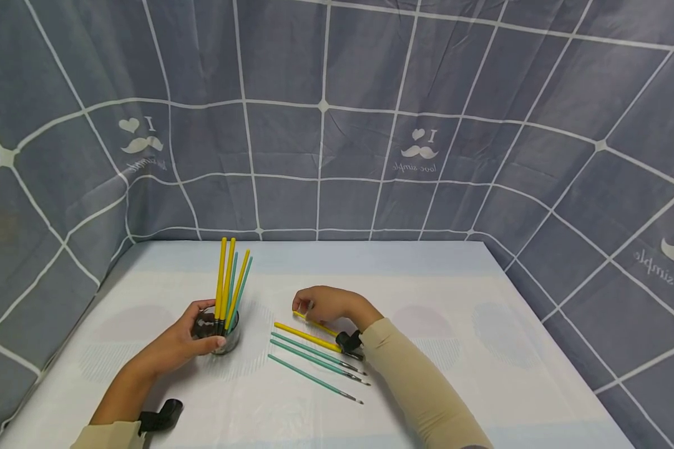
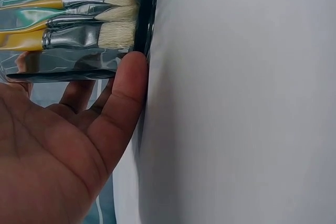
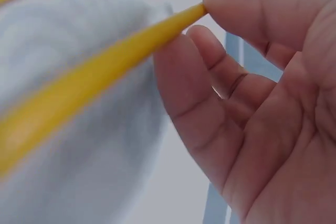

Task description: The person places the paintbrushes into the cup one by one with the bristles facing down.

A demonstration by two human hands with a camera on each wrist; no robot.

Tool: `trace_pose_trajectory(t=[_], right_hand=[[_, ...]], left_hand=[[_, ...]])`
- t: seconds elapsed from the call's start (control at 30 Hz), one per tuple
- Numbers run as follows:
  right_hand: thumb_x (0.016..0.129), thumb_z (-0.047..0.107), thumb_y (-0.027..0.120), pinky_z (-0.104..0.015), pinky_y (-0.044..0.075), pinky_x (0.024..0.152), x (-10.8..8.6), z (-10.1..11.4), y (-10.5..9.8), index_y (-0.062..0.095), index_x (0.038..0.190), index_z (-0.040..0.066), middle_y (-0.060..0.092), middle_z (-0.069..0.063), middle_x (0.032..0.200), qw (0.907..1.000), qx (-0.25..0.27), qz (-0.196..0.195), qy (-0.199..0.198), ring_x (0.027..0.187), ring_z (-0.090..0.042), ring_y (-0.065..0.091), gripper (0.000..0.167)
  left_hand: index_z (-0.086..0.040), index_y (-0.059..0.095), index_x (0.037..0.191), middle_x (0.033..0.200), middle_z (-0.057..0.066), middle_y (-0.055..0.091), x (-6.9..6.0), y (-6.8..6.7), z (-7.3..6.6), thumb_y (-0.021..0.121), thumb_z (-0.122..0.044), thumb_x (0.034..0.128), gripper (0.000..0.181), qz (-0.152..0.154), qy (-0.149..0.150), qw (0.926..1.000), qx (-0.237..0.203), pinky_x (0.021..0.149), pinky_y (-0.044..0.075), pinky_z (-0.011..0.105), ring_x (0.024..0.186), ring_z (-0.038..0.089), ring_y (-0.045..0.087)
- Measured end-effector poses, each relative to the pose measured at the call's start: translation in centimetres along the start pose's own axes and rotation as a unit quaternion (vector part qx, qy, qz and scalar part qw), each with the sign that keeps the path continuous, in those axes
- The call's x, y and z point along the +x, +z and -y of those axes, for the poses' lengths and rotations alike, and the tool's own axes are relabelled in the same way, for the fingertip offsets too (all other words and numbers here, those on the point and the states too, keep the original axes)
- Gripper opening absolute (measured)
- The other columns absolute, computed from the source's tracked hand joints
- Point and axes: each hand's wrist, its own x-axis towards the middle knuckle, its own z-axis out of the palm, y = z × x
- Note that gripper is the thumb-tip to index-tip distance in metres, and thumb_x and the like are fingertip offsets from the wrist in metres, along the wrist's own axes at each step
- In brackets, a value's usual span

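Note:
A clear glass [image 1: 233, 340] stands on the table at left with several yellow and teal brushes [image 1: 227, 287] in it, handles up. The left hand [image 1: 174, 343] grips the glass round its side; in the left wrist view the bristles [image 2: 116, 34] rest near its base and the left hand [image 2: 68, 145] curves round it. The right hand [image 1: 328, 304] pinches the handle end of a yellow brush [image 1: 322, 327]. In the right wrist view, thumb and fingers of the right hand [image 3: 262, 93] hold the tip of that yellow handle [image 3: 105, 69]. Its bristle end is hidden in the head view.
Beside the right forearm lie another yellow brush [image 1: 306, 337] and three teal brushes [image 1: 314, 378], roughly parallel, bristles towards the right. A white patterned cloth [image 1: 483, 399] covers the table. Grey curtains [image 1: 359, 62] with white lines hang behind and at both sides.

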Motion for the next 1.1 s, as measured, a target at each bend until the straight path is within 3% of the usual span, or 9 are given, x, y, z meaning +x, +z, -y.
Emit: trace_pose_trajectory(t=[0.1, 0.37, 0.5, 0.67, 0.9, 1.1], right_hand=[[0.096, -0.002, 0.054, -0.031, 0.051, 0.065, -0.2, 0.3, -0.7, 0.061, 0.120, 0.009, 0.058, -0.004, 0.105, 0.9992, 0.040, -0.003, 0.002, 0.070, -0.017, 0.056, 0.027], [0.098, 0.003, 0.056, -0.034, 0.055, 0.072, -0.6, 1.4, -2.2, 0.054, 0.128, 0.002, 0.060, -0.012, 0.110, 0.9943, 0.090, -0.048, -0.033, 0.076, -0.021, 0.065, 0.030], [0.099, 0.004, 0.055, -0.034, 0.054, 0.073, -0.7, 2.1, -2.7, 0.053, 0.127, 0.002, 0.057, -0.009, 0.104, 0.9901, 0.097, -0.082, -0.060, 0.076, -0.021, 0.064, 0.028], [0.100, 0.004, 0.054, -0.043, 0.055, 0.078, -0.7, 3.0, -3.2, 0.052, 0.126, 0.006, 0.056, -0.009, 0.105, 0.9804, 0.126, -0.124, -0.087, 0.086, -0.028, 0.066, 0.026], [0.100, 0.002, 0.052, -0.042, 0.055, 0.078, -0.4, 4.2, -3.8, 0.048, 0.126, 0.004, 0.053, -0.010, 0.107, 0.9561, 0.194, -0.180, -0.126, 0.091, -0.030, 0.066, 0.026], [0.100, -0.001, 0.051, -0.040, 0.055, 0.080, -0.1, 5.2, -3.7, 0.046, 0.128, 0.002, 0.052, -0.010, 0.107, 0.9197, 0.276, -0.243, -0.139, 0.094, -0.030, 0.066, 0.029]], left_hand=[[-0.003, 0.023, 0.149, 0.132, 0.026, 0.051, 0.0, 0.0, -0.1, 0.072, -0.019, 0.0898, 0.079, -0.001, -0.002, 1.0000, 0.004, 0.094, 0.038, 0.058, 0.122, 0.043, 0.047], [-0.004, 0.023, 0.149, 0.133, 0.025, 0.050, 0.0, -0.1, -0.2, 0.072, -0.021, 0.0902, 0.079, 0.000, -0.005, 1.0000, 0.008, 0.094, 0.037, 0.059, 0.123, 0.042, 0.046], [-0.004, 0.023, 0.150, 0.131, 0.024, 0.052, 0.0, -0.1, -0.2, 0.072, -0.020, 0.0902, 0.079, -0.002, 0.000, 1.0000, 0.009, 0.094, 0.038, 0.058, 0.121, 0.041, 0.048], [-0.004, 0.023, 0.149, 0.130, 0.022, 0.054, 0.0, -0.1, -0.2, 0.072, -0.020, 0.0901, 0.078, 0.001, -0.002, 1.0000, 0.006, 0.094, 0.039, 0.056, 0.120, 0.038, 0.050], [-0.003, 0.024, 0.148, 0.128, 0.021, 0.055, 0.0, -0.1, -0.3, 0.072, -0.020, 0.0902, 0.077, 0.001, 0.006, 1.0000, 0.004, 0.093, 0.039, 0.055, 0.118, 0.036, 0.051], [-0.004, 0.024, 0.149, 0.129, 0.022, 0.054, 0.0, -0.1, -0.2, 0.072, -0.020, 0.0900, 0.078, 0.002, 0.005, 1.0000, 0.001, 0.093, 0.039, 0.055, 0.119, 0.037, 0.050]])
